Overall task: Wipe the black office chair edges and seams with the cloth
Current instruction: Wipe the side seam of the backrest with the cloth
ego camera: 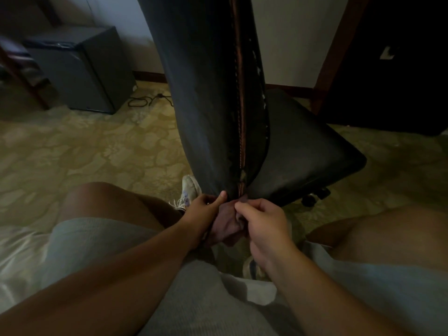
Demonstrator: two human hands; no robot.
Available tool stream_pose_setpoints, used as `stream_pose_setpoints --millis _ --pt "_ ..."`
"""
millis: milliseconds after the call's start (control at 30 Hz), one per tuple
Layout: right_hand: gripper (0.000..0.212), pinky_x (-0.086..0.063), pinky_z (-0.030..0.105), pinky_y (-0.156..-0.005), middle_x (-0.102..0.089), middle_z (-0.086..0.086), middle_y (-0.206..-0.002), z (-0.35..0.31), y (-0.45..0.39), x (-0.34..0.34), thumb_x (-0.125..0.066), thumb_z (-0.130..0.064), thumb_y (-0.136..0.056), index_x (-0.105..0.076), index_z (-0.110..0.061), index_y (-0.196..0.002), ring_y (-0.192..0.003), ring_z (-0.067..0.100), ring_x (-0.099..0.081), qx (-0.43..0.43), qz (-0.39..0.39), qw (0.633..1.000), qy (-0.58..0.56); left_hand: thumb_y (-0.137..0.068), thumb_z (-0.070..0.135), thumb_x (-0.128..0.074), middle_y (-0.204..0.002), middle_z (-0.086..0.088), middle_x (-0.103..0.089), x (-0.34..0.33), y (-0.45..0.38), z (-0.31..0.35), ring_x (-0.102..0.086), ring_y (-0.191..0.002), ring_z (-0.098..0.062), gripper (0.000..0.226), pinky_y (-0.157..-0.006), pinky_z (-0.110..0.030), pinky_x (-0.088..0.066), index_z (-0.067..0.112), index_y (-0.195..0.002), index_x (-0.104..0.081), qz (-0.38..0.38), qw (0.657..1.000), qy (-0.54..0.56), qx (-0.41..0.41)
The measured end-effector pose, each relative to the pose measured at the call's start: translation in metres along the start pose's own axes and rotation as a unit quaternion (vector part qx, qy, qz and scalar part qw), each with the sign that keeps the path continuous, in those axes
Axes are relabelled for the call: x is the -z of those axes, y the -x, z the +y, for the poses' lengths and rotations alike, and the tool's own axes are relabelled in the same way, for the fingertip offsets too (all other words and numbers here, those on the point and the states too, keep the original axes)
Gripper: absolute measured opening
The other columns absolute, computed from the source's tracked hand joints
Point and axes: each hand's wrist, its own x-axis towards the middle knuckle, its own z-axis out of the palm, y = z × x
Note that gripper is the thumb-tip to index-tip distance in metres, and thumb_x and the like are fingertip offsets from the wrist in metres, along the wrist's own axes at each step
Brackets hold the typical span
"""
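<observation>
The black office chair (pixel 203 98) stands right in front of me, its backrest seen edge-on with a worn, reddish stitched seam (pixel 240 122) running down it; the seat (pixel 303 151) sticks out to the right. At the bottom of that seam my left hand (pixel 206 209) grips the backrest's lower edge, thumb up against it. My right hand (pixel 261 224) pinches a dull purplish cloth (pixel 226 226) bunched between both hands and held against the seam's lower end.
My bare knees and grey shorts (pixel 101 241) frame the hands; a white shoe (pixel 189 190) sits by the chair base. A dark grey cabinet (pixel 80 69) and a cable (pixel 145 100) lie at back left, a dark wooden-framed unit (pixel 388 69) at right. Patterned carpet (pixel 97 151) covers the floor.
</observation>
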Motion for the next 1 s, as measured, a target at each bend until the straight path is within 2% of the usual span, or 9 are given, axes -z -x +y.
stream_pose_setpoints --millis 100,167,233,333,533,700,767,867,1000 --pt "0.004 -0.053 0.025 -0.057 -0.073 0.009 -0.08 0.001 0.001 0.002 -0.069 -0.006 -0.089 -0.069 -0.008 -0.086 -0.075 0.019 -0.07 0.008 0.017 1.0 0.012 -0.088 0.057 -0.065 -0.102 -0.01 -0.075 0.0 0.0 -0.001 -0.072 -0.098 -0.024 0.042 -0.094 -0.047 -0.057 0.017 -0.101 -0.067 0.003 1.0 -0.016 -0.002" --pt "0.006 -0.054 0.025 -0.055 -0.072 0.008 -0.076 0.001 0.002 0.002 -0.069 -0.007 -0.089 -0.068 -0.009 -0.084 -0.072 0.018 -0.07 0.023 0.02 0.999 0.036 -0.085 0.06 -0.068 -0.103 -0.01 -0.075 -0.001 0.002 0.001 -0.072 -0.096 -0.024 0.051 -0.091 -0.049 -0.058 0.014 -0.107 -0.066 0.006 1.0 -0.009 -0.003" --pt "0.007 -0.058 0.028 -0.061 -0.073 0.006 -0.075 -0.001 0.005 0.0 -0.069 -0.011 -0.089 -0.069 -0.011 -0.083 -0.072 0.017 -0.071 0.051 0.008 0.997 0.058 -0.079 0.064 -0.07 -0.104 -0.012 -0.074 0.0 0.001 0.001 -0.072 -0.098 -0.024 0.06 -0.094 -0.048 -0.057 0.011 -0.108 -0.066 0.002 1.0 -0.008 -0.001" --pt "0.006 -0.055 0.026 -0.059 -0.073 0.002 -0.076 0.002 0.007 0.001 -0.068 -0.015 -0.091 -0.068 -0.017 -0.085 -0.07 0.011 -0.071 0.062 0.014 0.994 0.088 -0.091 0.053 -0.065 -0.101 -0.01 -0.075 0.001 0.002 0.002 -0.072 -0.097 -0.023 0.036 -0.095 -0.046 -0.057 0.017 -0.097 -0.067 -0.009 1.0 -0.028 -0.006" --pt "0.014 -0.056 0.026 -0.066 -0.072 -0.002 -0.083 0.002 0.008 0.0 -0.058 -0.03 -0.098 -0.066 -0.025 -0.088 -0.075 0.01 -0.068 0.074 0.025 0.987 0.139 -0.092 0.049 -0.065 -0.108 -0.012 -0.073 0.0 0.006 0.003 -0.072 -0.1 -0.025 0.047 -0.096 -0.048 -0.056 0.009 -0.117 -0.063 -0.015 1.0 0.01 0.015" --pt "0.022 -0.057 0.03 -0.069 -0.071 -0.003 -0.079 -0.002 0.008 0.0 -0.053 -0.03 -0.1 -0.068 -0.025 -0.084 -0.075 0.01 -0.067 0.099 0.025 0.981 0.164 -0.093 0.046 -0.065 -0.108 -0.016 -0.073 -0.004 0.005 0.003 -0.072 -0.1 -0.031 0.049 -0.091 -0.046 -0.059 0.006 -0.12 -0.061 -0.007 0.999 0.023 0.023" --pt "0.022 -0.058 0.035 -0.075 -0.07 -0.003 -0.079 -0.001 0.009 -0.001 -0.053 -0.03 -0.099 -0.068 -0.025 -0.084 -0.076 0.01 -0.067 0.108 0.023 0.974 0.199 -0.093 0.048 -0.065 -0.109 -0.014 -0.072 -0.003 0.005 0.003 -0.072 -0.098 -0.027 0.05 -0.089 -0.043 -0.059 0.007 -0.121 -0.06 -0.013 1.0 0.013 0.019" --pt "0.023 -0.058 0.037 -0.077 -0.071 -0.003 -0.077 -0.001 0.011 -0.002 -0.053 -0.028 -0.099 -0.07 -0.023 -0.083 -0.075 0.011 -0.067 0.109 0.02 0.969 0.222 -0.092 0.049 -0.065 -0.106 -0.012 -0.074 -0.002 0.004 0.002 -0.072 -0.098 -0.025 0.048 -0.093 -0.047 -0.057 0.008 -0.117 -0.063 -0.016 1.0 0.006 0.014" --pt "0.024 -0.059 0.038 -0.076 -0.072 -0.005 -0.075 -0.001 0.013 -0.005 -0.056 -0.029 -0.097 -0.071 -0.027 -0.079 -0.075 0.009 -0.068 0.115 0.019 0.969 0.217 -0.094 0.048 -0.063 -0.106 -0.012 -0.072 -0.001 0.005 0.005 -0.07 -0.099 -0.024 0.044 -0.094 -0.044 -0.057 0.009 -0.114 -0.062 -0.02 1.0 -0.012 0.006"
